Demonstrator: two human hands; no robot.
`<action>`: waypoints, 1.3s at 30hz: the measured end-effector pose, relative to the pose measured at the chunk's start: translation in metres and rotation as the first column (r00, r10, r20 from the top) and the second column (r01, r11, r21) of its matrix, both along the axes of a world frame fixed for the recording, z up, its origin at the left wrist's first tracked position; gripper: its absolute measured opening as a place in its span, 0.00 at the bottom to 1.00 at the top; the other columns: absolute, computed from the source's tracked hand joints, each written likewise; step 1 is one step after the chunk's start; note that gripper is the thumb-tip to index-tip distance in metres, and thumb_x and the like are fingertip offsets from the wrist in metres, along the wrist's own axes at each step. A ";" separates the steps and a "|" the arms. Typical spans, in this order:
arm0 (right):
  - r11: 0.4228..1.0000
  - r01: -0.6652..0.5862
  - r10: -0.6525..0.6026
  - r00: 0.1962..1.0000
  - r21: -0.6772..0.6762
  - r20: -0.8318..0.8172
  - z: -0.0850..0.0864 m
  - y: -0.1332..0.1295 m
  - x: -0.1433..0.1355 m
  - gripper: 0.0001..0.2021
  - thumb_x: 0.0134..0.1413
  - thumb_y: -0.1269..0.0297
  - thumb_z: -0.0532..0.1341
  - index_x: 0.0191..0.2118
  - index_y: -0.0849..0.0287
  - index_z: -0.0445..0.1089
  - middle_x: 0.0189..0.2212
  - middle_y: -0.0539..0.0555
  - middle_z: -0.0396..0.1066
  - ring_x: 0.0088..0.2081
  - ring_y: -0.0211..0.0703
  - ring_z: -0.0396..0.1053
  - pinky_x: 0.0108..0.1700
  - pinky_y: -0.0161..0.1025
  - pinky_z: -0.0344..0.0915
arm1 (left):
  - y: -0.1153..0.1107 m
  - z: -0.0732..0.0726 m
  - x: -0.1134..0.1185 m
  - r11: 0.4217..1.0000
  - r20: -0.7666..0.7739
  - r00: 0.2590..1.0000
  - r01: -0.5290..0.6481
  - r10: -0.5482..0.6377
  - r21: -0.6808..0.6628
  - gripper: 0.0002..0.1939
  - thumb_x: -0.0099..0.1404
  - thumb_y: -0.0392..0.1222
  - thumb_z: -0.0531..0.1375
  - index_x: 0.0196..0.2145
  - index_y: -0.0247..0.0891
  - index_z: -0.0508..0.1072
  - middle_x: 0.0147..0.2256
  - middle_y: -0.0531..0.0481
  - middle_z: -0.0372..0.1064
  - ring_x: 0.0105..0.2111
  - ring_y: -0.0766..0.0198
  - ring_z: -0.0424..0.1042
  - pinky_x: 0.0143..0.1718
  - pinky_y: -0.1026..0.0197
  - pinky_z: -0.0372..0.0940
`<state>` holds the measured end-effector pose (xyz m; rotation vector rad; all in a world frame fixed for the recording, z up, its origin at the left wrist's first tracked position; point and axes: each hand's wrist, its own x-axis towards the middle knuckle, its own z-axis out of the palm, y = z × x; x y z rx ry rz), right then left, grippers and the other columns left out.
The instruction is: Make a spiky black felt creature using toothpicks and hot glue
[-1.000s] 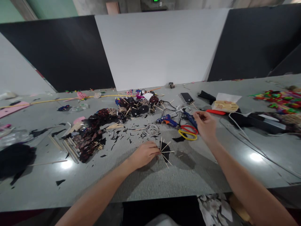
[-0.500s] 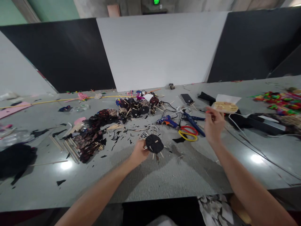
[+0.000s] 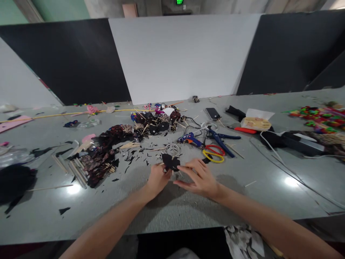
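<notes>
In the head view my left hand [image 3: 158,180] grips a black round disc [image 3: 170,162] with thin wooden sticks poking out beneath it. The disc is tilted. My right hand [image 3: 201,178] is at the disc's right side, index fingertip at its edge and thumb lower down, with a gap between them. Just beyond lie a clear ring [image 3: 171,149], a blue glue gun [image 3: 190,139] and scissors [image 3: 214,154] with red and yellow handles. Blue-handled pliers [image 3: 221,141] rest to the right of these.
Dark crumpled fabric [image 3: 99,162] and cut sticks [image 3: 77,172] lie left, among black scraps. Stick-and-disc pieces [image 3: 159,124] are piled at the back. A phone [image 3: 212,113], an orange-red tool [image 3: 245,130], a wipes pack [image 3: 256,123] and cables [image 3: 280,158] lie right.
My right hand has come from beside the orange-red tool, leftward and nearer, to the black disc. The tool now shows on the table. My left hand has tilted the disc and shifted slightly left.
</notes>
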<state>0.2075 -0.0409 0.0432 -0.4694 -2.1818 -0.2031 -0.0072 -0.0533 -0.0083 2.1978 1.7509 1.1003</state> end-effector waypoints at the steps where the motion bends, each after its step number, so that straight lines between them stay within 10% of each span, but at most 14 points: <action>1: 1.000 0.020 -0.020 1.000 0.011 0.011 -0.001 -0.002 -0.002 0.23 0.59 0.54 0.70 0.57 0.55 0.72 0.37 0.58 0.74 0.36 0.49 0.73 0.41 0.49 0.71 | -0.001 -0.002 0.001 0.998 -0.025 0.999 0.037 -0.036 0.047 0.10 0.58 0.28 0.59 0.22 0.38 0.72 0.20 0.50 0.71 0.21 0.65 0.69 0.26 0.65 0.58; 15: 0.999 0.041 -0.041 0.999 0.010 0.023 -0.007 -0.001 -0.004 0.11 0.63 0.73 0.63 0.50 0.57 0.73 0.34 0.55 0.74 0.35 0.45 0.72 0.41 0.46 0.69 | -0.002 -0.007 0.004 0.937 -0.246 0.962 0.192 -0.121 0.291 0.12 0.60 0.25 0.57 0.23 0.37 0.73 0.22 0.49 0.71 0.22 0.64 0.68 0.26 0.63 0.56; 39: 0.994 -0.035 0.043 0.996 -0.107 0.073 -0.011 0.004 -0.008 0.03 0.63 0.70 0.61 0.40 0.55 0.69 0.33 0.53 0.72 0.38 0.46 0.71 0.42 0.44 0.68 | -0.003 -0.006 0.006 0.981 -0.190 0.975 0.138 -0.112 0.132 0.11 0.57 0.25 0.57 0.25 0.38 0.73 0.22 0.51 0.70 0.21 0.66 0.66 0.25 0.65 0.57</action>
